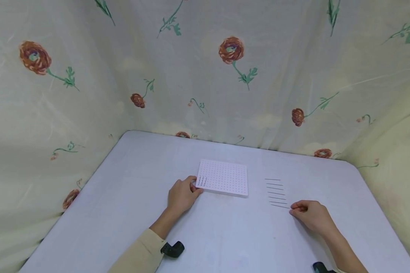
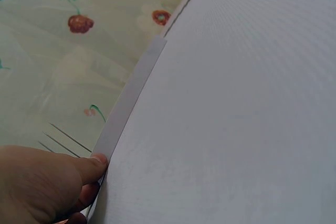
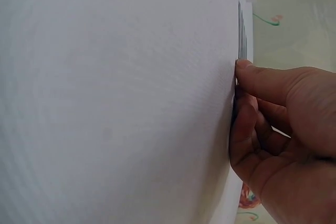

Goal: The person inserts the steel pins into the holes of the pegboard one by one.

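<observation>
A white pegboard [image 1: 225, 178] with rows of small holes lies on the table. Three thin dark metal pins [image 1: 202, 181] stand up from its near left corner; in the left wrist view these pins [image 2: 71, 137] rise behind the thumb. My left hand [image 1: 182, 195] holds the board by that corner, thumb against its edge. To the right of the board, several more thin pins [image 1: 276, 193] lie in a spaced column. At the right end of the nearest pin [image 1: 279, 206], my right hand [image 1: 311, 216] pinches with thumb and fingertips, the other fingers curled beneath.
The table [image 1: 225, 239] has a white cover. Flower-patterned curtains [image 1: 205, 76] hang behind it and along both sides. Dark wrist cameras [image 1: 172, 249] are strapped at both wrists, and a beige sleeve [image 1: 140, 252] covers the left forearm.
</observation>
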The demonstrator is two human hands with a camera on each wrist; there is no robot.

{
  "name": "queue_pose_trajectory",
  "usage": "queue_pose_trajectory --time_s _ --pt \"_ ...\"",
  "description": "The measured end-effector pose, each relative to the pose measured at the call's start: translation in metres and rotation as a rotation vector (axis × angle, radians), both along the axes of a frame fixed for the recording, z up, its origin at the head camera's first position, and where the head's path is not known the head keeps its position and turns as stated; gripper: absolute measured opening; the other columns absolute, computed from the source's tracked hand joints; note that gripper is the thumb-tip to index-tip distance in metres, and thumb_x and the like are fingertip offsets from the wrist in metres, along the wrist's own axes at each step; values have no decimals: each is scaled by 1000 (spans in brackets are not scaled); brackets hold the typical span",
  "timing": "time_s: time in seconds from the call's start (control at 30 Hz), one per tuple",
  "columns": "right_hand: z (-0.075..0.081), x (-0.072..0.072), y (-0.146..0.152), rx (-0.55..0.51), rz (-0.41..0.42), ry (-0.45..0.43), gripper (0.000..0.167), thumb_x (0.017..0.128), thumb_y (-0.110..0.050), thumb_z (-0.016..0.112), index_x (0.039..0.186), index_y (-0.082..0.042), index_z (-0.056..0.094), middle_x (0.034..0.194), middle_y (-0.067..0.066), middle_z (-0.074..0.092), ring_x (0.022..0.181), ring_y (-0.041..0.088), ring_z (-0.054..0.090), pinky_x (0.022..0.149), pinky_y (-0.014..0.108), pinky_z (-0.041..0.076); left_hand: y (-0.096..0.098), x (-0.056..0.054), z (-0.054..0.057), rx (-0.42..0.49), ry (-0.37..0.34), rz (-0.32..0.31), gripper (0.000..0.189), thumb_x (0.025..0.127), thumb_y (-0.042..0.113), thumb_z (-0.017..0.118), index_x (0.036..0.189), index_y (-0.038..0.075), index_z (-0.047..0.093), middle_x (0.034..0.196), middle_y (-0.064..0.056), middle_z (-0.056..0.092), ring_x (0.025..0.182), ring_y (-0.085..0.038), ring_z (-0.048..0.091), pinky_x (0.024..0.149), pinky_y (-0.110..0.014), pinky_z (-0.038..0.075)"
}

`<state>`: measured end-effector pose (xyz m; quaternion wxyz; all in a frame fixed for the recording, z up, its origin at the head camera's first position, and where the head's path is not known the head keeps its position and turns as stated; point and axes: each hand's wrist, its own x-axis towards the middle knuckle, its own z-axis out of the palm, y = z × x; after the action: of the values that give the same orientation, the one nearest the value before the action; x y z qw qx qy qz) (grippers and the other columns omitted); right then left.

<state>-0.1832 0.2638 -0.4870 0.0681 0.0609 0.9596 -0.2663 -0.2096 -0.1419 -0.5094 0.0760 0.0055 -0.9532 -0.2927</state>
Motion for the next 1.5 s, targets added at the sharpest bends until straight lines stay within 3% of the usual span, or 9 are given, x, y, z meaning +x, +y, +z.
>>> queue_pose_trajectory --time_s 1.0,1.5 --pt "5 0 -7 15 5 -19 22 92 -15 73 105 3 72 86 7 70 79 20 59 69 31 46 -1 1 0 -1 16 2 48 87 32 82 128 10 69 67 7 56 66 -11 47 57 -24 34" --pt "8 -7 -10 32 78 -32 17 92 -15 72 100 1 73 84 5 68 77 19 57 67 30 44 0 0 -4 23 10 2 47 87 30 82 128 9 69 67 6 56 66 -12 48 57 -25 34"
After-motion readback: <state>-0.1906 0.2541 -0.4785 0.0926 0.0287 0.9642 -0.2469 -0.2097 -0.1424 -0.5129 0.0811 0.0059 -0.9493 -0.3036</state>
